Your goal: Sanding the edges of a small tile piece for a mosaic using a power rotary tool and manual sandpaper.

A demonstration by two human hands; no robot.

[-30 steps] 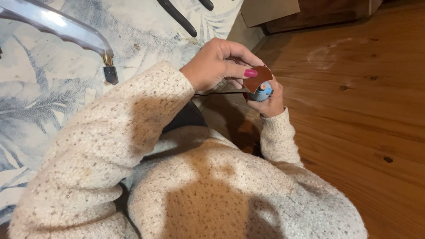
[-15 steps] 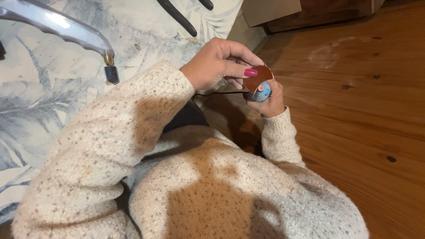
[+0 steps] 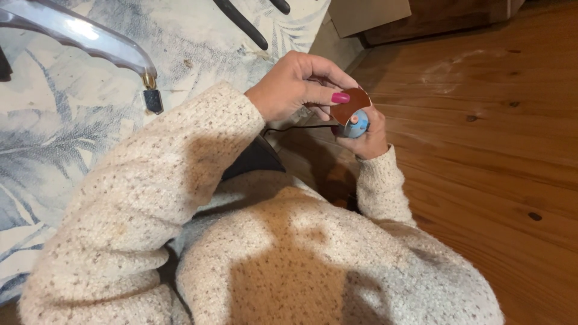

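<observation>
Head view, only one there is: both hands meet mid-frame, above the lap and over the edge of the wooden floor (image 3: 481, 150). Left hand (image 3: 295, 87) closed in a pinch — thumb and fingers grip the brown curved leather piece (image 3: 350, 105) at its left edge, thumb nail painted pink. Right hand (image 3: 368, 135) sits just below and right of it, curled shut around a small blue round object (image 3: 358, 123) — could be a thimble or a small spool, too small to tell. Leather piece lies directly over the blue object, touching or nearly so; its curved top edge faces far, its flat face turned toward the camera. A thin dark thread (image 3: 295, 127) runs leftward from under the leather toward the left wrist, roughly horizontal, taut-looking. So the thing is between the two hands, left hand on its left side, right hand beneath; both equally close. Arms in a cream speckled knit sweater (image 3: 180, 198). Far left: a patterned blue-grey fabric (image 3: 72, 150) with a clear curved plastic handle (image 3: 78, 36) lying on it and a small dark tag (image 3: 152, 100) below the handle's brass end.
</observation>
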